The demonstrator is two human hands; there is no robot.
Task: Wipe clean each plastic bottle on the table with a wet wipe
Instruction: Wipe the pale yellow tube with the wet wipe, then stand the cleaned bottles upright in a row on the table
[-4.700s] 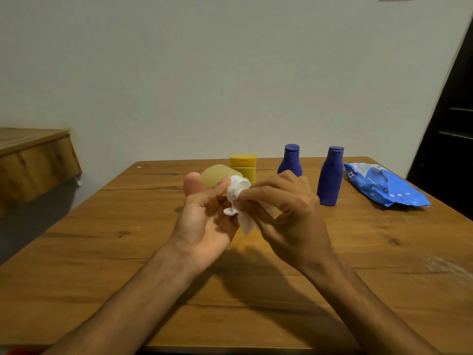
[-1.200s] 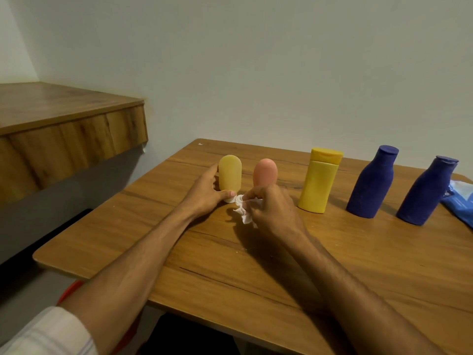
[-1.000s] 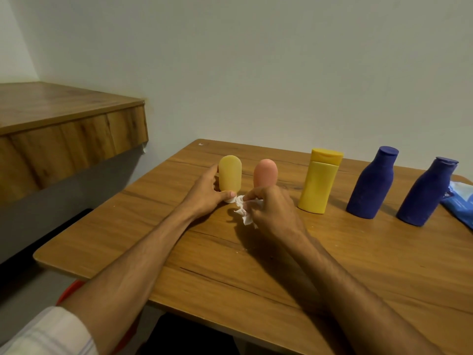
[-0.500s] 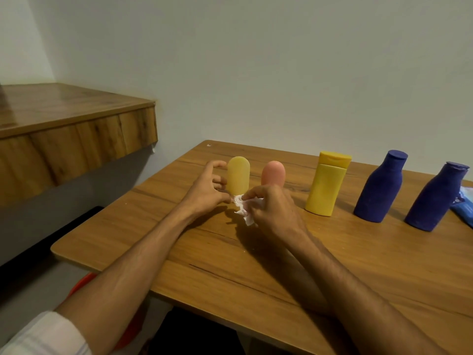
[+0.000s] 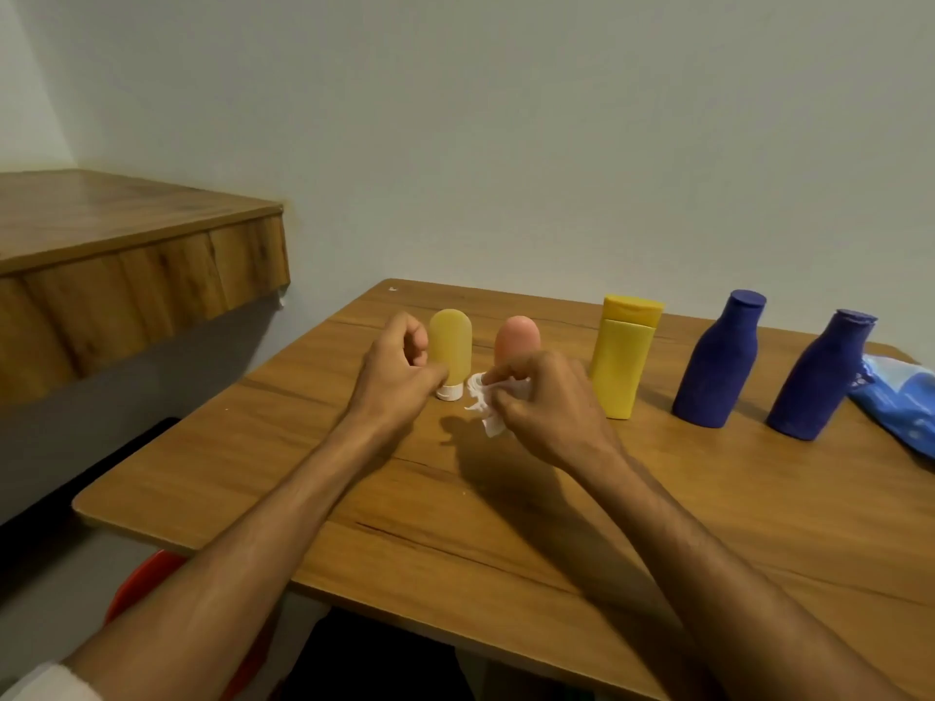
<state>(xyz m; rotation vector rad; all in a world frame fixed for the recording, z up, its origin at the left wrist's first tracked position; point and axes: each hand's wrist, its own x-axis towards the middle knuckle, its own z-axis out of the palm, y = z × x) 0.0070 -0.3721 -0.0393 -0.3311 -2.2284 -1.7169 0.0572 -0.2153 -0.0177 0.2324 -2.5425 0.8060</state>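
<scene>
Across the table [image 5: 506, 538] wiping looks unfinished: your right hand [image 5: 549, 404] pinches the wipe [image 5: 480, 399], your left hand [image 5: 394, 371] curls by the amber tube [image 5: 450, 346], grip unclear, and the bottles [image 5: 620, 366] right of your fingers are probably unwiped.

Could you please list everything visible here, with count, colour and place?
pale yellow tube: 1, pale yellow, white cap, standing cap-down, back left of table
pink tube: 1, pink-orange, upright, just right of it
yellow bottle: 1, yellow, upright, right of the pink tube
blue bottles: 2, dark blue, upright, further right
wipe packet: 1, blue, lying at the right edge
wet wipe: 1, white, crumpled in the right hand
table: 1, brown wood, under all these
ledge: 1, brown wood, left, against the wall
red object: 1, red, below the table's left edge, unidentifiable
left hand: 1, fingers curled beside the pale yellow tube
right hand: 1, pinching the wet wipe
</scene>
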